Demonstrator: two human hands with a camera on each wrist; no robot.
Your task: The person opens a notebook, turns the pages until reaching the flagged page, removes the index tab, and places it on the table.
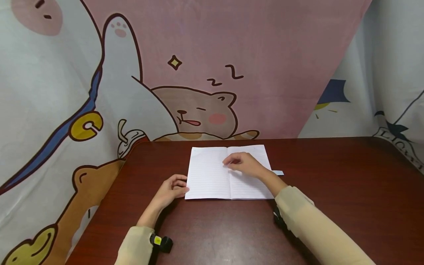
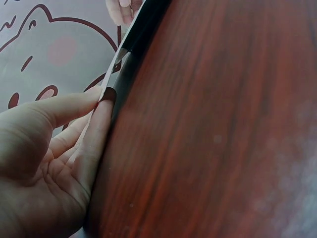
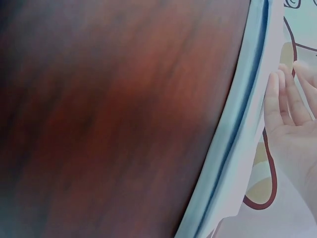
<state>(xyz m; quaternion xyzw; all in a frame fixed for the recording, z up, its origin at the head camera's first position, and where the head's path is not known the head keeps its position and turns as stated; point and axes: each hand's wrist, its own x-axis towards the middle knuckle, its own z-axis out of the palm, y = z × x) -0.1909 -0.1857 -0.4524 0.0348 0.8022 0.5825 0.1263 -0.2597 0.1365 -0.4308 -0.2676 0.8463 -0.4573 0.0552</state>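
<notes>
An open notebook with white ruled pages lies on the dark wooden table, its centre fold running front to back. My left hand pinches the notebook's left edge. In the left wrist view, the thumb is on top of the edge and a finger is underneath. Over the right page near the fold, my right hand has loosely bent fingers and holds nothing that I can see. In the right wrist view this hand shows beyond the notebook's thick page edge.
A pale blue tab sticks out past the notebook's right side. The brown table reaches back to a cartoon-printed cloth, which also hangs along the left and right. Each wrist carries a small black camera, such as the left one.
</notes>
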